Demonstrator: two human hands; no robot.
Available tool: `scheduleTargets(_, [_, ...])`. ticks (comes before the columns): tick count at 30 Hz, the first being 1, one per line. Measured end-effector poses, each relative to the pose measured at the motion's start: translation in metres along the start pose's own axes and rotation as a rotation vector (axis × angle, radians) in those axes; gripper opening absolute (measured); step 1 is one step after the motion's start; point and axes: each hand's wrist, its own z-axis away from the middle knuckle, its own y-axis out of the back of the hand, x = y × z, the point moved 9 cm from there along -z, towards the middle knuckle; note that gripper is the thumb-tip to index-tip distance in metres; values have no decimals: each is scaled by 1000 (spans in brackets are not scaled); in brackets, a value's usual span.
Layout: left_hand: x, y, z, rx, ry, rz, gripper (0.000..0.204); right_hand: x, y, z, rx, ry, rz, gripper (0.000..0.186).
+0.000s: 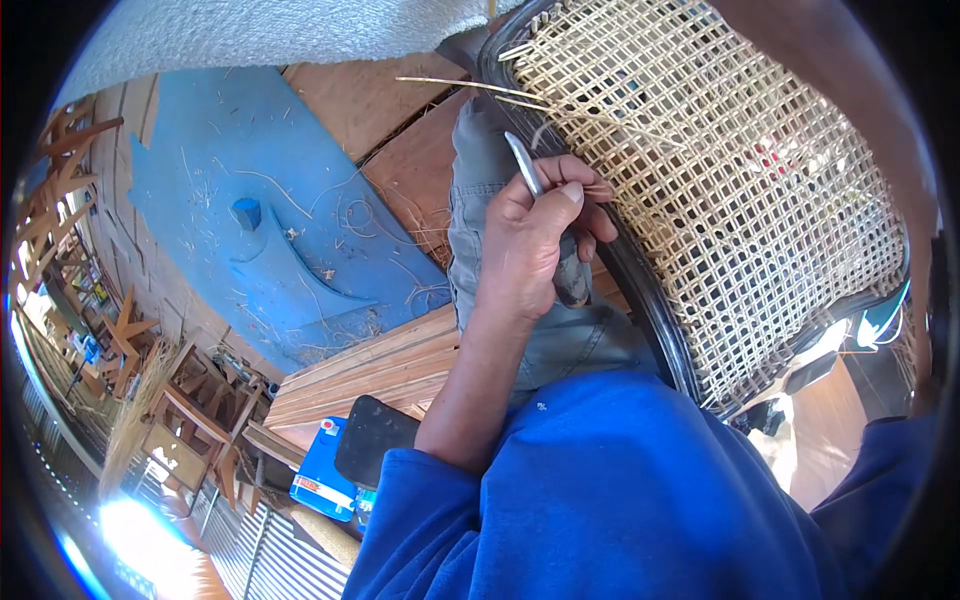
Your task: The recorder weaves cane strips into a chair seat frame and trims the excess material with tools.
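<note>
Open-grid cane lattice [740, 190], pale and fibrous, spans the glossy dark frame [655, 310]; weaving judged largely done, loose strands [440, 81] at the upper-left corner unfinished. Left hand [540, 230], at the frame's left edge, curls round a slim metal tool [523, 162]. Right hand out of view; grip unknown.

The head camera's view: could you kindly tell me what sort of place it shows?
Probably a furniture or caning workshop, judging by the woven cane mesh in its dark frame, the stacked wooden planks and the bundle of pale strands.
</note>
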Motion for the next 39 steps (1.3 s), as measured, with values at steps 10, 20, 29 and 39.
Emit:
scheduleTargets(10, [14,3,71,-133,-123,198,26,-88,-33,118,-66,-133,-399,21])
scheduleTargets(20, [44,106,202,83,-109,-87,22,-199,5,140,0,-68,-664,31])
scheduleTargets(29, [-40,244,323,456,244,-591,18,-146,-37,163,-282,-319,-701,45])
scheduleTargets(39, [-216,277,345,256,554,-1115,30,-22,-92,250,-198,-606,-786,48])
